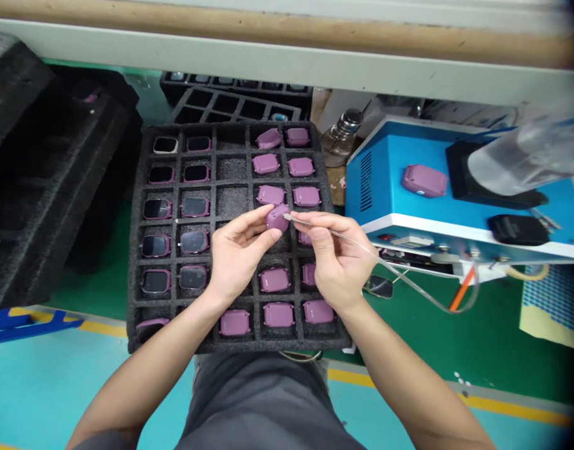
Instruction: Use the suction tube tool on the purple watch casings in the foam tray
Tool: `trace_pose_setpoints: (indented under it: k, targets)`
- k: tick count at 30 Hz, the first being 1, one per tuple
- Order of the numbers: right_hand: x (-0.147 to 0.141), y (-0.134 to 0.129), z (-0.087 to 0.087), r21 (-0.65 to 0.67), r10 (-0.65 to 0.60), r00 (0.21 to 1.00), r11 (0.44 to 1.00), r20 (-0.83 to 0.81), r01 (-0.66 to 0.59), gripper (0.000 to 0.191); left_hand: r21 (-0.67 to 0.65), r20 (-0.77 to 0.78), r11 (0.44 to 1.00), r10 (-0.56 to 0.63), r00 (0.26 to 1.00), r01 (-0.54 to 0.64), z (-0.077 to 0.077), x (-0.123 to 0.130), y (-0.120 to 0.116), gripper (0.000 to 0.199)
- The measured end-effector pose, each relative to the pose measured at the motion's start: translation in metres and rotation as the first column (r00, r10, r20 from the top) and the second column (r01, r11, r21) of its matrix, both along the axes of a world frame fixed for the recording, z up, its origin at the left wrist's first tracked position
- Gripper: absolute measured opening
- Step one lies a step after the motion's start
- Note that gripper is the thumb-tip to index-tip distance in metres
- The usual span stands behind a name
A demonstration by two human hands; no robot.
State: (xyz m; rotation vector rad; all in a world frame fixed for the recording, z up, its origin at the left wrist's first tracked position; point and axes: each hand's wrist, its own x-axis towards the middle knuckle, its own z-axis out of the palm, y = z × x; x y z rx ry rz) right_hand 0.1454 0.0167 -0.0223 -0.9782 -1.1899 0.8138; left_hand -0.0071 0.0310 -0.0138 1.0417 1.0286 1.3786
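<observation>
Over a dark foam tray [235,345] with compartments, my left hand [237,253] pinches a purple watch case [276,218] between thumb and fingers. My right hand [341,259] grips a thin metal-tipped tool [306,222] with a clear tube [409,283] trailing from it. The tool's tip touches or nearly touches the right side of the case. Purple cases [278,315] lie in the tray's right columns. Watches with dark screens [156,245] fill compartments on the left. Both hands hide some compartments near the middle.
To the right stands a blue machine [371,178] with a purple case [425,180] and a black block [519,229] on top. A glass bottle [342,137] is behind the tray's right corner. Dark foam trays [29,187] are stacked at left. A watch [379,286] lies beside my right wrist.
</observation>
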Motion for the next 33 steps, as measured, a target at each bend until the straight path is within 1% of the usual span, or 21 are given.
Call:
trace_pose_setpoints:
  k: [9, 14, 18, 23, 28, 33]
  targets:
    - [-0.0014, 0.0, 0.0008, 0.014, -0.007, 1.0, 1.0, -0.027, 0.007, 0.008, -0.005, 0.006, 1.0, 0.009, 1.0, -0.009, -0.0001, 0.0011, -0.0002, 0.039]
    - [-0.0011, 0.0003, 0.0003, -0.01, -0.014, 1.0, 1.0, -0.013, 0.014, 0.011, -0.007, 0.003, 1.0, 0.005, 1.0, -0.005, -0.0003, 0.0011, -0.0005, 0.038]
    - [-0.0011, -0.0003, 0.0013, -0.014, -0.012, 0.999, 1.0, -0.032, 0.012, 0.012, -0.008, -0.004, 1.0, 0.003, 1.0, -0.003, -0.0011, 0.0012, -0.0008, 0.038]
    - [-0.001, 0.0001, 0.0005, 0.006, -0.01, 0.999, 1.0, -0.041, 0.01, 0.009, -0.002, 0.013, 1.0, 0.005, 1.0, -0.005, -0.0009, 0.0013, -0.0004, 0.038]
    - [-0.0008, 0.0029, -0.0031, 0.065, -0.021, 0.999, 0.998, -0.038, 0.023, 0.012, -0.001, 0.017, 1.0, -0.001, 1.0, 0.001, 0.0007, 0.0012, -0.0007, 0.038]
    - [-0.0006, 0.0038, -0.0038, 0.081, -0.01, 0.999, 0.997, -0.051, 0.014, 0.009, -0.005, 0.019, 1.0, 0.002, 1.0, -0.002, 0.0014, 0.0017, -0.001, 0.039]
